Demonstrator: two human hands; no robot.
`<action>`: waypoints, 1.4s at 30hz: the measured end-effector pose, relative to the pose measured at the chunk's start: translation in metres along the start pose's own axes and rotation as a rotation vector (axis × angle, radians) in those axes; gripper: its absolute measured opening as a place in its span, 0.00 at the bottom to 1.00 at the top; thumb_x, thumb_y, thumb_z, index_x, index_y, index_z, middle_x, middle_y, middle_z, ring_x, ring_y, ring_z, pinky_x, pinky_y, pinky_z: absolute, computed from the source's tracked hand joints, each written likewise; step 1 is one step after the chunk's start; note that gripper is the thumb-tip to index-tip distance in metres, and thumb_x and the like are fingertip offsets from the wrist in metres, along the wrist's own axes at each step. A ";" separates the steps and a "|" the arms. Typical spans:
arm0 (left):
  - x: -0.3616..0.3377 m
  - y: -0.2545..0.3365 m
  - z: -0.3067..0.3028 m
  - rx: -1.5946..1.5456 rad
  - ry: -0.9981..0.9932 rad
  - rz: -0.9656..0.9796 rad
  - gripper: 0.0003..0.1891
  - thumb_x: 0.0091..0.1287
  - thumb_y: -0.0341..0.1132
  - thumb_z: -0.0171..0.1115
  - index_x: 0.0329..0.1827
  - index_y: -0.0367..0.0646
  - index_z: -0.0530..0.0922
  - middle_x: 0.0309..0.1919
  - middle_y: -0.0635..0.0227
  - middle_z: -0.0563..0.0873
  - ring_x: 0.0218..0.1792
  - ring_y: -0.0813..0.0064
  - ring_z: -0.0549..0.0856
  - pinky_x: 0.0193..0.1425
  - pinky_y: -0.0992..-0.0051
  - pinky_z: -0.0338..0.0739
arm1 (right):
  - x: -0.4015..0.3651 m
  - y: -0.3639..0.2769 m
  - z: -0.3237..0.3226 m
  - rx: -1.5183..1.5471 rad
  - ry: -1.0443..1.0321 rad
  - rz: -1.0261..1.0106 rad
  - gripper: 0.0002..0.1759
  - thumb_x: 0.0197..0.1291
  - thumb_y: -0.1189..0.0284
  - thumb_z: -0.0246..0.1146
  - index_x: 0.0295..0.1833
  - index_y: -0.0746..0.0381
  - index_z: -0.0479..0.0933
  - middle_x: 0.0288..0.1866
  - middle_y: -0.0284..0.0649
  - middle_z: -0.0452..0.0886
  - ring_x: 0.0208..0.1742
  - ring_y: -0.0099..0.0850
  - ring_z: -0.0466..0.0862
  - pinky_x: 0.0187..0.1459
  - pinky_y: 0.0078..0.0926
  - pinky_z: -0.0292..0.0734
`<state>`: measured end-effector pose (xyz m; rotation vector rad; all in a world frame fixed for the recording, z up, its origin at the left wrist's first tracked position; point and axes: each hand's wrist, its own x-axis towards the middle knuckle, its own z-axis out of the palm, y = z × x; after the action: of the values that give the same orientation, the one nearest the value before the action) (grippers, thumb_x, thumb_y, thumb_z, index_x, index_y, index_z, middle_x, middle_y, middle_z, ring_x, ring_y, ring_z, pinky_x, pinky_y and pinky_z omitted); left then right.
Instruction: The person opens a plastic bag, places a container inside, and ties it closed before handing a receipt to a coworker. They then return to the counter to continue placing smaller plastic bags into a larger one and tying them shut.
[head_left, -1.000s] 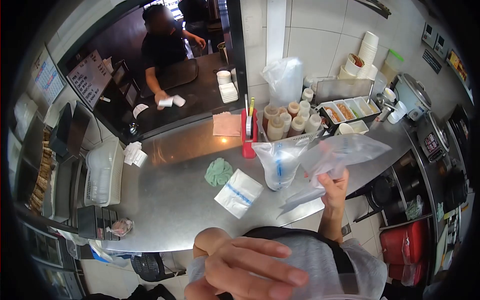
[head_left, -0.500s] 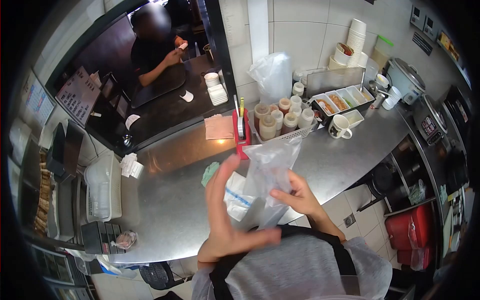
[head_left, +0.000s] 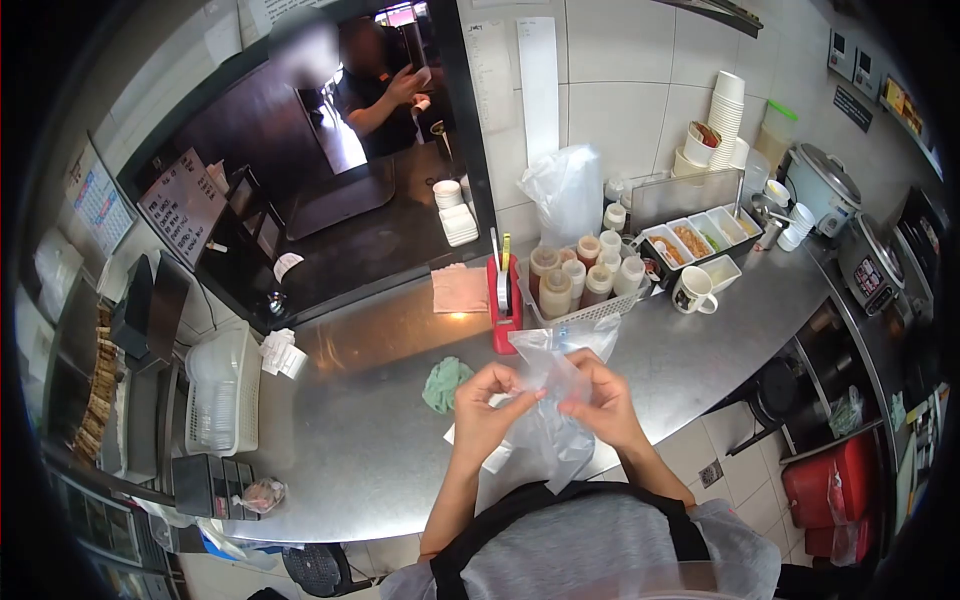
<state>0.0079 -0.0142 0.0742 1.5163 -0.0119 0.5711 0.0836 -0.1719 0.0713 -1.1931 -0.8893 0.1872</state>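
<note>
Now, limp clear plastic bag (head_left: pixel 556 428) is pinched by left hand (head_left: pixel 488 408) and right hand (head_left: pixel 606 402), long axis bodyward between them, nearside of red tape dispenser (head_left: pixel 506 325).

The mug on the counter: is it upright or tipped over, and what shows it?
Upright: the mug stands base-down on the counter, with its mouth facing up.

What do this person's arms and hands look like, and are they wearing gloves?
The left hand and right hand look bare: I see no gloves. The forearms are uncovered too. The grey shirt has short sleeves, with black straps over it.
</note>
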 end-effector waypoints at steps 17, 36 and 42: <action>0.004 -0.017 0.005 -0.259 0.006 -0.180 0.11 0.51 0.16 0.65 0.37 0.35 0.78 0.30 0.67 0.83 0.31 0.84 0.80 0.38 0.85 0.76 | -0.001 -0.015 -0.027 -0.245 -0.014 0.198 0.11 0.50 0.78 0.66 0.41 0.67 0.76 0.37 0.39 0.81 0.37 0.25 0.80 0.39 0.22 0.72; -0.005 -0.021 0.018 0.488 -0.006 0.188 0.05 0.56 0.27 0.66 0.27 0.38 0.78 0.18 0.70 0.78 0.18 0.85 0.72 0.20 0.82 0.61 | -0.005 -0.011 -0.033 -0.038 0.040 0.299 0.04 0.54 0.81 0.64 0.36 0.66 0.77 0.27 0.30 0.78 0.25 0.14 0.73 0.29 0.13 0.68; 0.000 -0.008 0.027 0.425 -0.093 0.346 0.06 0.56 0.29 0.67 0.26 0.37 0.78 0.18 0.72 0.78 0.20 0.84 0.72 0.22 0.81 0.63 | -0.001 -0.015 -0.014 0.030 -0.054 0.260 0.07 0.53 0.79 0.65 0.38 0.66 0.77 0.38 0.34 0.78 0.41 0.20 0.76 0.46 0.22 0.71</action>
<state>0.0201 -0.0386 0.0689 1.9721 -0.2421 0.8138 0.0880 -0.1890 0.0820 -1.2790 -0.7735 0.4433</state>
